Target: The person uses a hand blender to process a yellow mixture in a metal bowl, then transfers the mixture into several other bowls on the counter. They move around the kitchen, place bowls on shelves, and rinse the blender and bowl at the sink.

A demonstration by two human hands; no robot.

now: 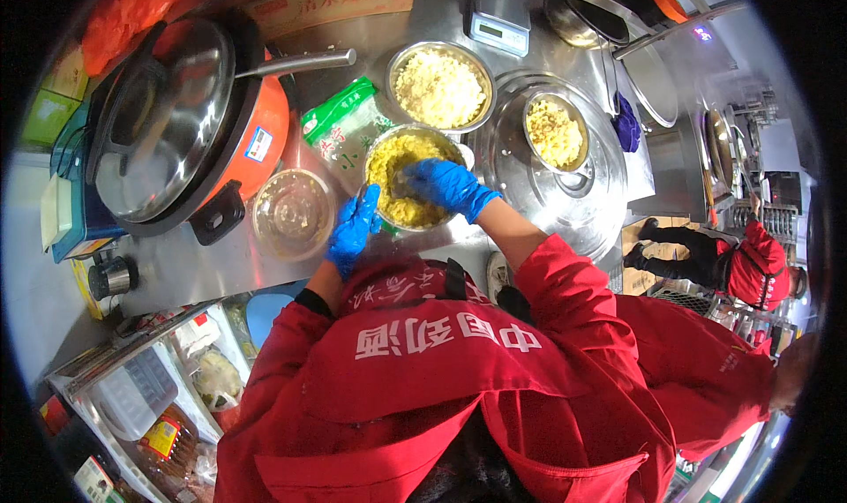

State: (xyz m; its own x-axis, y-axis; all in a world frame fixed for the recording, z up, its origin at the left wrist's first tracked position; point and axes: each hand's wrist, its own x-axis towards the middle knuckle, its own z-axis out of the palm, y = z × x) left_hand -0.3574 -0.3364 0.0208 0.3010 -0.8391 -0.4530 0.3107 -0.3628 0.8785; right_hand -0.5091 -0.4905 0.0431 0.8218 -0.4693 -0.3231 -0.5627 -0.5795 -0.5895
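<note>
A metal bowl (456,147) of moist yellow crumbly food (403,155) rests on the steel counter before me. My left hand (354,230), in a blue glove, holds the bowl's near left rim. Over the bowl, my right hand (445,184), gloved too, has its fingertips down at the food; whether they grip anything is hidden. Just beyond stands a second metal bowl (491,109) full of paler crumbled food (438,87). Partly under the first bowl lies a green and clear printed plastic bag (344,116). A clear plastic tub (294,215) with residue stands left of my left hand.
A lidded orange pan (255,152) fills the left, its handle (301,63) reaching inward. On a large steel lid (513,192) at right sits a small metal bowl (583,159) of yellow food. Behind is a digital scale (501,18). Two people in red (701,364) (757,265) are at right.
</note>
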